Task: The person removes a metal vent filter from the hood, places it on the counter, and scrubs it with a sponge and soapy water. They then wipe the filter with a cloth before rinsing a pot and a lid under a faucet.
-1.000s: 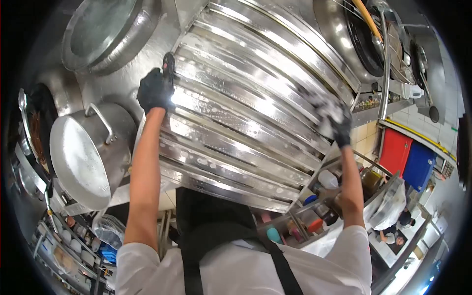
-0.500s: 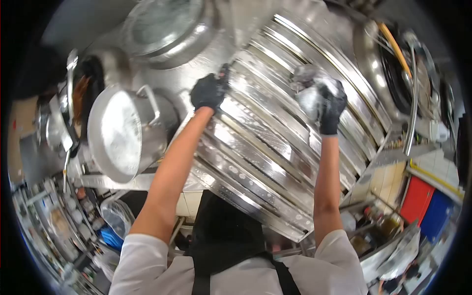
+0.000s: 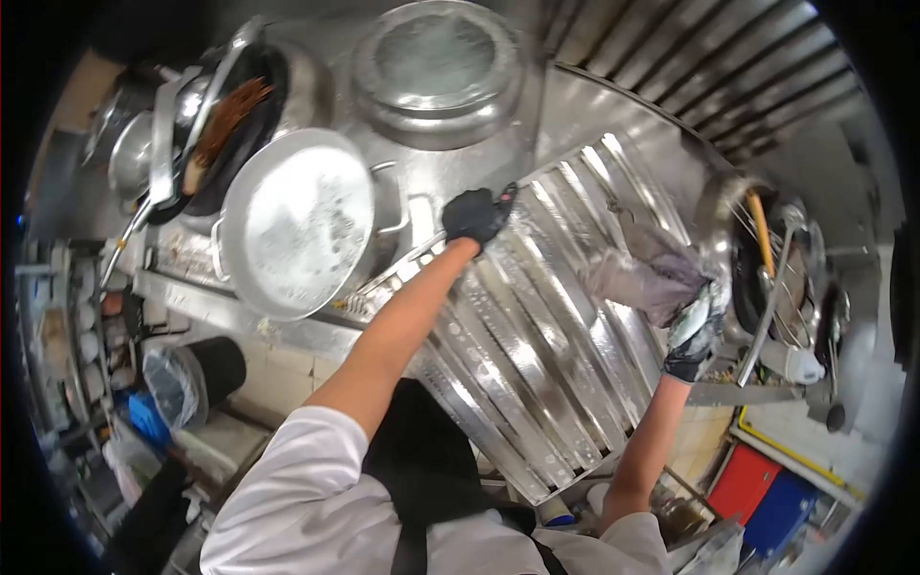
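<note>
A large slatted metal baffle filter [image 3: 522, 335], wet and shiny with suds, lies tilted in front of me. My left hand [image 3: 472, 215], in a black glove, is closed on its upper left edge. My right hand [image 3: 696, 345], in a black glove with foam on it, grips a wet grey cloth [image 3: 654, 268]. That cloth spreads over the right side of the slats. Within the right hand's grasp a pale greenish-white patch shows, beside the cloth.
Left of the filter stands a big pot [image 3: 302, 216] of foamy water. Behind it is an upturned round steel pot [image 3: 436, 72]. Pans with a brown bristle brush [image 3: 228, 120] lie at far left. Utensils and pans [image 3: 767, 249] crowd the right. More slats [image 3: 709, 67] line the upper right.
My right hand has moved right and toward me, with the cloth now trailing spread over the slats. My left hand keeps hold of the filter's edge. The view has shifted.
</note>
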`<state>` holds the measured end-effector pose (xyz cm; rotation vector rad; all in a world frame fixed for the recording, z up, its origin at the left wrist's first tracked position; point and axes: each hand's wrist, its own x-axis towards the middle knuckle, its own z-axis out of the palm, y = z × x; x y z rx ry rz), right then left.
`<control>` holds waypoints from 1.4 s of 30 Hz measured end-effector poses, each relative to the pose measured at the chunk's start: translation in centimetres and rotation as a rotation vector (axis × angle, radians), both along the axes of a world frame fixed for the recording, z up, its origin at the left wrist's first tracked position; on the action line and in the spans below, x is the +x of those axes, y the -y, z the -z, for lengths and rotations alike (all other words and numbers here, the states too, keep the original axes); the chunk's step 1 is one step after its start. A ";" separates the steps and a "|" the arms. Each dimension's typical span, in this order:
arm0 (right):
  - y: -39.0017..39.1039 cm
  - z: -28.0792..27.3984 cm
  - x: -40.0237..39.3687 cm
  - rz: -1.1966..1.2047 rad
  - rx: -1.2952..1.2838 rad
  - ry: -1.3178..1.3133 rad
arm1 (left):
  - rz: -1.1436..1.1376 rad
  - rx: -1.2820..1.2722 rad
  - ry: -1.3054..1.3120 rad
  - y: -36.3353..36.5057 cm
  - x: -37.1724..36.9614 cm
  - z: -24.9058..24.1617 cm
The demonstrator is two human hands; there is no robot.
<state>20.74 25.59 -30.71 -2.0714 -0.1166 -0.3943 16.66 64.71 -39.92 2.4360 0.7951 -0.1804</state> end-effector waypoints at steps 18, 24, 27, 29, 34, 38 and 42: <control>-8.8 15.6 12.3 -0.284 -0.777 0.186 | 0.095 0.110 -0.074 0.9 1.2 -0.4; -24.3 11.6 16.4 -0.079 -0.657 0.135 | 0.116 0.195 -0.054 0.0 1.7 1.1; -16.9 13.9 15.2 -0.292 -0.634 0.179 | 0.125 0.190 -0.107 -0.3 1.7 0.4; -7.1 15.0 11.1 -0.142 -0.728 0.166 | 0.075 0.175 -0.120 0.0 1.8 0.0; 19.6 13.8 1.8 0.544 -0.803 -0.435 | 0.069 0.179 -0.051 -0.4 1.6 0.4; 32.9 18.7 -3.1 0.312 -0.615 -0.178 | 0.041 0.099 -0.090 0.9 1.1 -1.7; 21.0 15.0 -12.8 0.292 0.430 -0.416 | 0.091 0.249 -0.051 -0.4 1.1 3.0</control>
